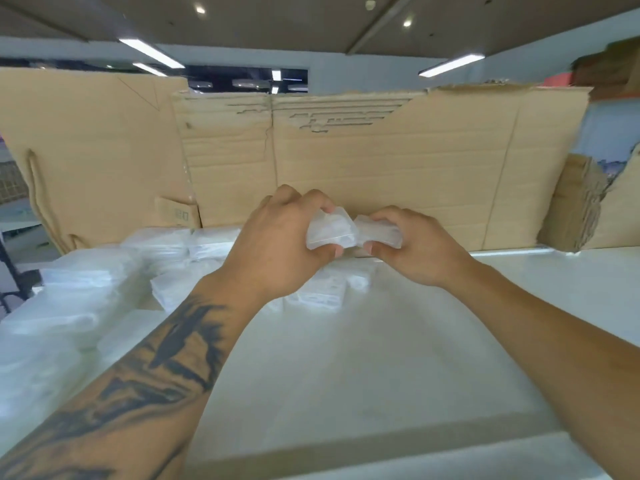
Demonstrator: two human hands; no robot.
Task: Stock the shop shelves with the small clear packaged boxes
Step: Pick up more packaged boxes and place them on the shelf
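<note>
We are curling our left hand [277, 244] fingers and thumb around one clear box [330, 230], while our right hand [412, 247] is pinching a second clear box [379, 230] touching it. Both are hovering above the white shelf [381, 358], near the cardboard sheet [363, 161] behind. More packaged boxes [86, 289] are lying heaped to the left.

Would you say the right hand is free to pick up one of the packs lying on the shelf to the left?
Probably not yet: the right hand grips a clear box, and the left hand, holding another box, sits between it and the packs. The shelf is otherwise open.
</note>
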